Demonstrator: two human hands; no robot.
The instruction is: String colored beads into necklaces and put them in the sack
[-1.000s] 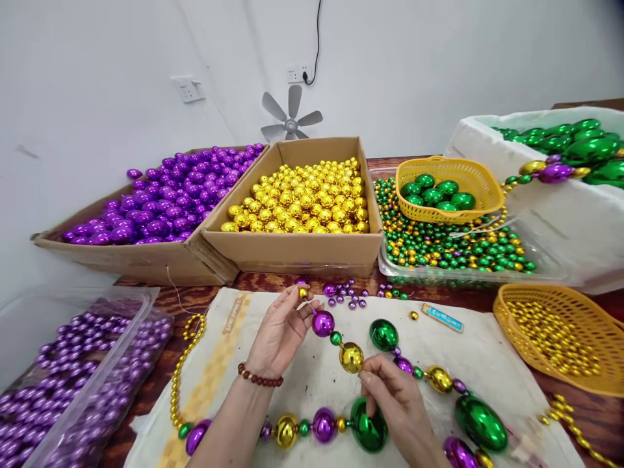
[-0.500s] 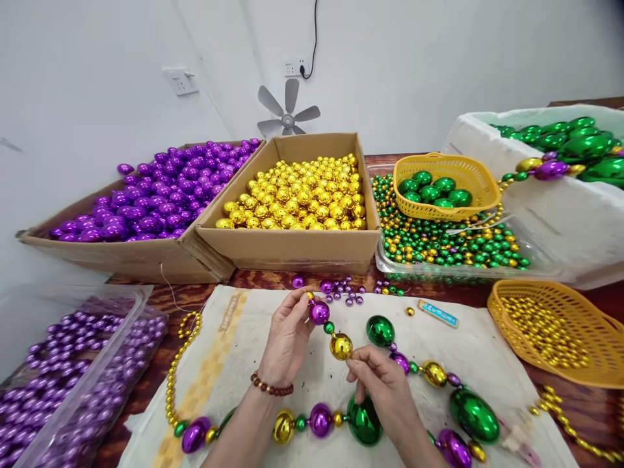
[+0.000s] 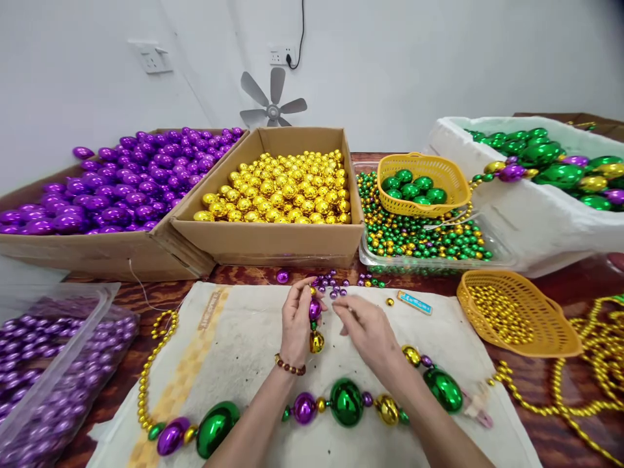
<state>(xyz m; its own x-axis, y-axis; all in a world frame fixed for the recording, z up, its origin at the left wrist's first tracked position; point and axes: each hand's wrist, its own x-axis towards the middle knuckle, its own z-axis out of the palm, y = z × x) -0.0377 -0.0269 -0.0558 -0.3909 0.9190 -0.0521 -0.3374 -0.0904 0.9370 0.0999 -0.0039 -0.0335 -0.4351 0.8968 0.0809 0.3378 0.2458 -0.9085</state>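
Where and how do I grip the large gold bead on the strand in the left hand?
I'd pinch the large gold bead around its round middle, coming from the right: the left hand is close on its other side, and a small green bead sits at its top.

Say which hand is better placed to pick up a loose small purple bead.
Probably the right hand: its fingertips are close to the loose small purple beads and no bead shows in its grip, while the left hand holds the short bead strand.
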